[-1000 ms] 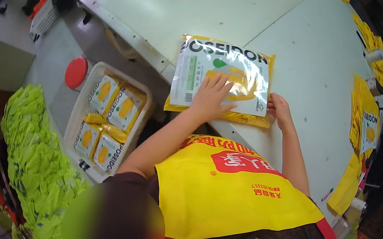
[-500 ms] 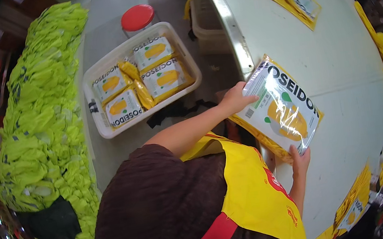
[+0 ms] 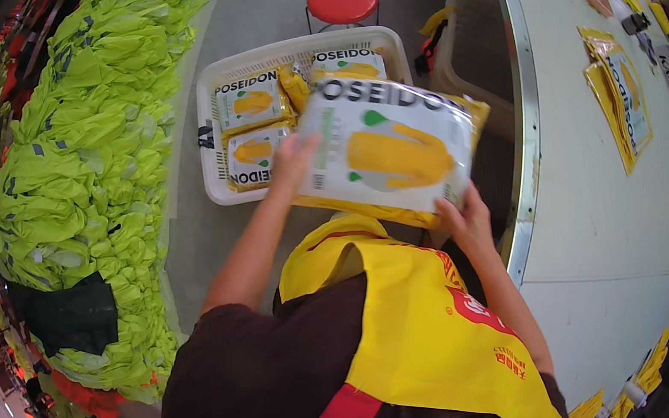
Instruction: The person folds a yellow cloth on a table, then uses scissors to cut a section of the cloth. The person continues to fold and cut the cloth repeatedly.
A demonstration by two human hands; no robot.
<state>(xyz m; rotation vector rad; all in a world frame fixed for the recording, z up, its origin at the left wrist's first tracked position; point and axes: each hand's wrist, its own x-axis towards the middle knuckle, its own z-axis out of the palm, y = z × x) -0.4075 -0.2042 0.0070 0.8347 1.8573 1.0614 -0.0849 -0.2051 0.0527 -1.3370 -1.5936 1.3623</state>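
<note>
Head view: left hand (image 3: 295, 163) grips the left edge of the yellow-and-white pack (image 3: 390, 149), a bit blurred; right hand (image 3: 468, 219) has its lower right corner, thumb on the printed face. So both grips are occupied, same item. Pack is up in the air, tilted, overlapping the near right part of the white bin (image 3: 213, 165) in view; can't tell if it touches. Done, by the look of it: bagged packs (image 3: 251, 102) lie in the bin, three faces showing, plus a yellow bundle (image 3: 295, 87) wedged between; rest hidden. Left: held pack isn't in the bin, and a few similar packs (image 3: 622, 97) sit on the table (image 3: 606, 229), untouched. Bin's remaining room: can't tell.
</note>
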